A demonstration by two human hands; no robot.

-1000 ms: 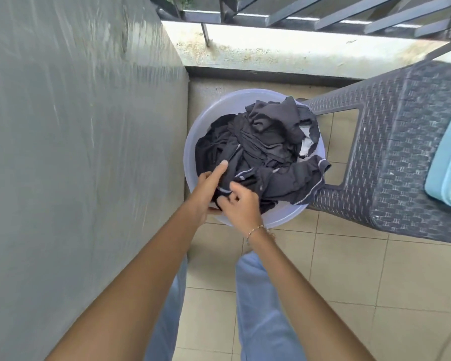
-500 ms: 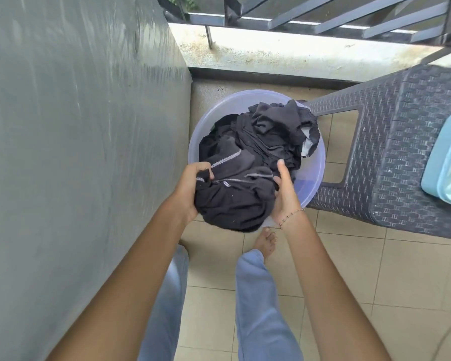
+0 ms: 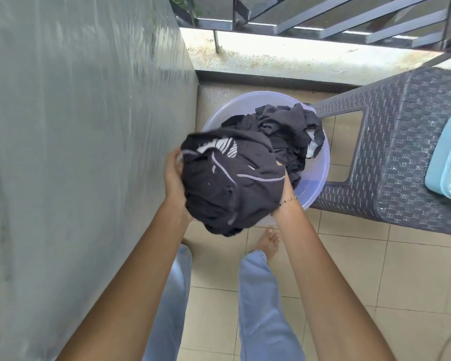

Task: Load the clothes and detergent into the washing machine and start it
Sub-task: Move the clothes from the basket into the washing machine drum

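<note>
Support from beneath the bundle of black clothes (image 3: 232,183), gripped either side by left hand (image 3: 173,178) and right hand (image 3: 284,185) just above the lilac basin (image 3: 320,162), tucking loose folds in before carrying away.

The bundle of clothes (image 3: 232,188) is black with pale grey seam lines and a white-striped patch, the basin (image 3: 317,175) at 1 o'clock translucent lilac, the stool (image 3: 414,152) at 3 o'clock dark grey in a weave pattern, the jeans (image 3: 261,308) at 6 o'clock light blue.
</note>
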